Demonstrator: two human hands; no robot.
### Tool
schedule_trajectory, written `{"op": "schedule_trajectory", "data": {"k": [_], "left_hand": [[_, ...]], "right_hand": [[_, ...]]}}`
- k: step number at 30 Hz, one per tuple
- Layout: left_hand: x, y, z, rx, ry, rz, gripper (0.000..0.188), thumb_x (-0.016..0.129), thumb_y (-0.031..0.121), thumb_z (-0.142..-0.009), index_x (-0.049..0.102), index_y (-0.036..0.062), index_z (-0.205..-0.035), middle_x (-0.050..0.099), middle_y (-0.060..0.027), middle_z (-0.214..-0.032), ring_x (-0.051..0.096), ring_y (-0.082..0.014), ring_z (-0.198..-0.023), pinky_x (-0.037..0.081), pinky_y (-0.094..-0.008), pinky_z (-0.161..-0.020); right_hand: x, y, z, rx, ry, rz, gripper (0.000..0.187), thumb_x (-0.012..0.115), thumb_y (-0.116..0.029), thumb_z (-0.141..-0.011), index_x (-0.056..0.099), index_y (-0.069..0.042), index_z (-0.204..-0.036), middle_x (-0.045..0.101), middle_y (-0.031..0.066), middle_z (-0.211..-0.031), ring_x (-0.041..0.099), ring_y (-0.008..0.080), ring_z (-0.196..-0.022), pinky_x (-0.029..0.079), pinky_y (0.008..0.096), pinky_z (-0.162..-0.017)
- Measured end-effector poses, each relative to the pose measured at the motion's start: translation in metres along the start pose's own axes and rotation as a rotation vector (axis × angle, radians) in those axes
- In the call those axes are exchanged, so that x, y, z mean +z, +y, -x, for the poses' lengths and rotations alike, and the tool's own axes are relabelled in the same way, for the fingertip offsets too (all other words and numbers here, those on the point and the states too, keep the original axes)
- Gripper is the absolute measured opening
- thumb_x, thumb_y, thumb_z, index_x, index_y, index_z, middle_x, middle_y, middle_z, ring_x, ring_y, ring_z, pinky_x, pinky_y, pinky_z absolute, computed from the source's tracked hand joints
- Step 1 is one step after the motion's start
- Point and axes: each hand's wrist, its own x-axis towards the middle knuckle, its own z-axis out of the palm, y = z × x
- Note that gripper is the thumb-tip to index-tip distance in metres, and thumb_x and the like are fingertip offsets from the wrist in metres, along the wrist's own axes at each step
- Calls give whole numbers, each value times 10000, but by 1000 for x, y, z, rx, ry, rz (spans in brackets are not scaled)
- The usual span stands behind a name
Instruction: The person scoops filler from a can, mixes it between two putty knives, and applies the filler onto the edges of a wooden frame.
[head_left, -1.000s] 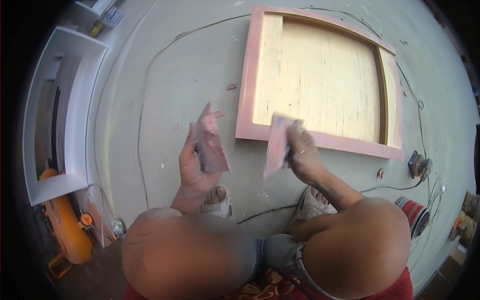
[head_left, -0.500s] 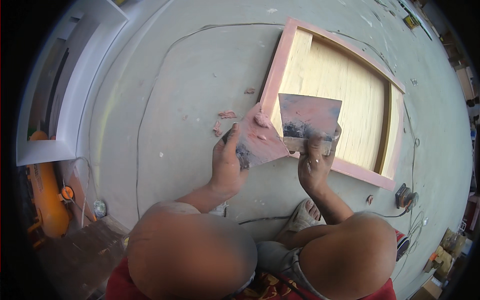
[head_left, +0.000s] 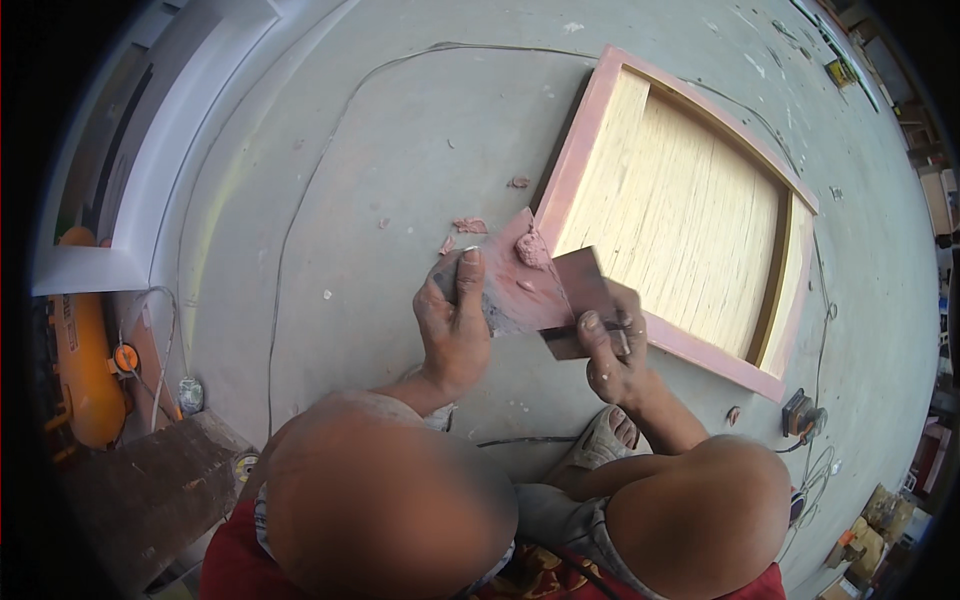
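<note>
My left hand (head_left: 452,330) is closed on a flat scraper plate (head_left: 505,310) smeared with pink putty, its thumb along the edge. A lump of pink putty (head_left: 532,251) sits near the plate's far corner, with a smaller dab below it. My right hand (head_left: 615,350) grips a putty scraper (head_left: 583,285), thumb pressed on its handle end. That scraper's blade is tilted and meets or overlaps the right edge of the left plate. Beyond both hands lies a pale wooden panel (head_left: 700,215) with a raised frame coated in pink.
Scraps of pink putty (head_left: 468,226) lie on the grey floor left of the panel. A cable (head_left: 335,120) loops around the work area. To the right stands a small sander-like tool (head_left: 800,418). An orange tank (head_left: 88,380) and a dark board (head_left: 150,490) are at left.
My right hand has turned its scraper from facing me flat to a steep tilt and brought it left, against the left plate. The view has shifted slightly.
</note>
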Motion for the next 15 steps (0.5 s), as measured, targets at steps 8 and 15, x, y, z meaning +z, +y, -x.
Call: {"op": "schedule_trajectory", "data": {"k": [8, 15], "left_hand": [[8, 19, -12, 11, 130, 194, 265, 553, 282, -1038, 583, 38, -940, 565, 10, -831, 516, -69, -738, 447, -265, -645], [-12, 9, -11, -108, -178, 244, 254, 597, 266, -1015, 604, 12, -1029, 627, -23, -930, 580, -95, -851, 494, -261, -712]], "right_hand": [[1, 4, 12, 19, -537, 83, 296, 520, -310, -1027, 618, -69, -1168, 632, 142, -696, 660, 239, -662, 508, 367, -634], [-37, -12, -13, 464, 65, -613, 269, 514, -264, -1041, 617, -21, -1095, 687, 47, -925, 629, 137, -766, 518, 286, -664]]}}
